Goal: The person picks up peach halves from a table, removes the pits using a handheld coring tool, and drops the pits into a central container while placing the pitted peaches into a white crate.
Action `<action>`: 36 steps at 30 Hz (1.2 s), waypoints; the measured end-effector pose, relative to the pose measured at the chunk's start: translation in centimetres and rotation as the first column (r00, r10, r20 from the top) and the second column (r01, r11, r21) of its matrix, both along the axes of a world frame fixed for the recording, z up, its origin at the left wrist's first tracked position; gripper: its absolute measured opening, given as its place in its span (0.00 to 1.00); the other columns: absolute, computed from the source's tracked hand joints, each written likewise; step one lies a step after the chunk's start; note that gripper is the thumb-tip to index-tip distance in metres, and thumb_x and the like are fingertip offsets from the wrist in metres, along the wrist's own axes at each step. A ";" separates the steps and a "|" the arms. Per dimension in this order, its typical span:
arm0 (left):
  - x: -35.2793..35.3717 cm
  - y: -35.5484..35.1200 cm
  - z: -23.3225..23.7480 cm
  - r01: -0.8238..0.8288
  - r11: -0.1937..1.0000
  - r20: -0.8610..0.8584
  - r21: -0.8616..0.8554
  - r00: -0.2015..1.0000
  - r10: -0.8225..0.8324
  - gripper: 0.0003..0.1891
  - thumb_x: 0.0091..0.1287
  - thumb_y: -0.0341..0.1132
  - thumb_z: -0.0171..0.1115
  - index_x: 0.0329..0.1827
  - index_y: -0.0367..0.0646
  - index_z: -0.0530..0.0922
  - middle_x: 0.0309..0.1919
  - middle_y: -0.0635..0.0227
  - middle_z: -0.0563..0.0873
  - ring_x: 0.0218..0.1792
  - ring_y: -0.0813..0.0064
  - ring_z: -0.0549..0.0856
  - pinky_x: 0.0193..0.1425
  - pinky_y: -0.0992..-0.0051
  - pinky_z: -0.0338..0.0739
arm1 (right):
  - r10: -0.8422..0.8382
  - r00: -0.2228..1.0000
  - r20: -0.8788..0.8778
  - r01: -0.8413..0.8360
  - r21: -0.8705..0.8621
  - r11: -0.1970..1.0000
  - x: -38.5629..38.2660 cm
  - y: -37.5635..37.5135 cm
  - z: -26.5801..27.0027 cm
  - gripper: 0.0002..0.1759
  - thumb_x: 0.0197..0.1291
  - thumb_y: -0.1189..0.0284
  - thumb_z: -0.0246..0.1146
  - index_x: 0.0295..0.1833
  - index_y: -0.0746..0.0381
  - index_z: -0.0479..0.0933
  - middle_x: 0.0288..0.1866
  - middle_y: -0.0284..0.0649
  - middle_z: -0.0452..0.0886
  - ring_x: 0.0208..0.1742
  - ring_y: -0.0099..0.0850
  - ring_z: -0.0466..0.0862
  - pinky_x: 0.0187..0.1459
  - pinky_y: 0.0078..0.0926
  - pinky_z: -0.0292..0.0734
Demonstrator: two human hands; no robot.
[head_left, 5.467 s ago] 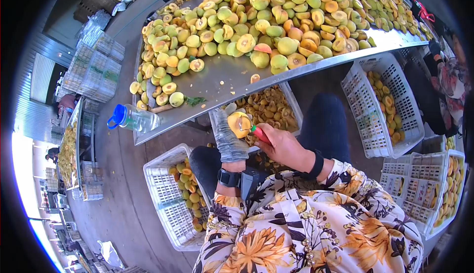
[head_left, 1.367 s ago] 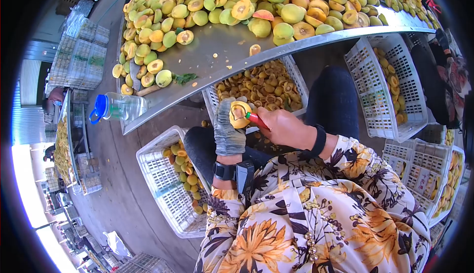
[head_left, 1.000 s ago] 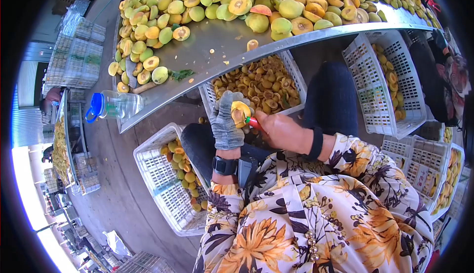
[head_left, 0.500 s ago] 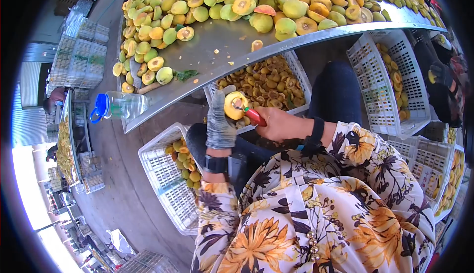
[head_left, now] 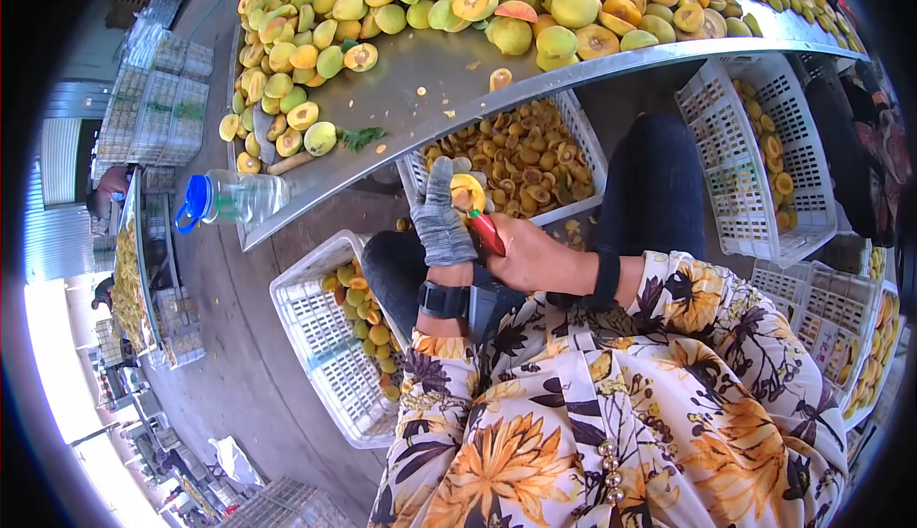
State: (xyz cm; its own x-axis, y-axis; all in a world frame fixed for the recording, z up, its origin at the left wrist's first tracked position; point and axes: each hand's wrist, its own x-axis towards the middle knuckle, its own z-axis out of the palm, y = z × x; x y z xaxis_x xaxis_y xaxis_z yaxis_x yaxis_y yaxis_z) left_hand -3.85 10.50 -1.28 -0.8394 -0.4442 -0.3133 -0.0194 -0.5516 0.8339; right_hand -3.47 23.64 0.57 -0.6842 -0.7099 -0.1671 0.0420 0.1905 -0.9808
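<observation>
My left hand (head_left: 441, 218), in a grey glove, holds a halved yellow fruit (head_left: 467, 190) above the near edge of a basket of cut fruit pieces (head_left: 521, 151). In my right hand (head_left: 535, 256), which is bare, is a red-handled tool (head_left: 487, 233). Its tip meets the cut face of the fruit; the exact shape of the tip is hidden. Both hands are close together in front of my lap, between my knees.
A metal table (head_left: 420, 84) bears piled fruit (head_left: 315, 36) and, at its left corner, a clear bottle with a blue lid (head_left: 234, 200). White crates stand at left (head_left: 325, 337) and right (head_left: 755, 175). Another person (head_left: 864, 156) is at far right.
My left hand has moved slightly right and turned, tilting the fruit. My right hand has come closer to it and a little lower, with the tool still in its grasp.
</observation>
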 end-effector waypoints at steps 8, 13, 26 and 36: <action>0.2 -2.7 0.8 0.342 0.937 0.187 0.072 0.918 -0.349 0.20 0.61 0.50 0.59 0.41 0.39 0.75 0.32 0.61 0.82 0.29 0.67 0.83 0.33 0.69 0.81 | 0.149 0.943 -0.297 -0.084 0.221 0.972 -0.9 1.1 -1.6 0.11 0.48 0.78 0.57 0.40 0.66 0.67 0.22 0.48 0.75 0.21 0.38 0.77 0.25 0.32 0.71; 0.2 -3.0 2.1 0.341 0.933 -0.060 0.114 0.940 -0.336 0.31 0.62 0.63 0.48 0.46 0.39 0.74 0.34 0.58 0.82 0.31 0.64 0.83 0.37 0.67 0.81 | 0.114 0.980 -0.162 -0.095 0.117 0.989 -1.8 0.8 0.6 0.10 0.50 0.77 0.56 0.40 0.64 0.67 0.19 0.43 0.73 0.17 0.32 0.75 0.20 0.29 0.69; 0.4 -3.7 1.5 0.393 0.877 0.117 0.275 0.892 -0.437 0.12 0.61 0.40 0.61 0.39 0.41 0.75 0.31 0.61 0.82 0.34 0.66 0.83 0.35 0.68 0.81 | 0.238 0.861 -0.450 -0.082 0.340 0.937 -0.6 0.9 -0.7 0.15 0.49 0.78 0.57 0.43 0.69 0.65 0.22 0.55 0.75 0.25 0.50 0.78 0.25 0.38 0.71; 0.0 -2.4 -0.2 0.050 0.916 -0.105 0.398 0.994 -0.009 0.22 0.66 0.53 0.50 0.46 0.42 0.75 0.40 0.63 0.82 0.40 0.67 0.81 0.45 0.65 0.78 | -0.268 0.880 -0.391 0.212 -0.181 0.960 -3.5 -0.6 1.3 0.17 0.57 0.67 0.62 0.45 0.67 0.68 0.21 0.39 0.73 0.18 0.29 0.75 0.22 0.26 0.71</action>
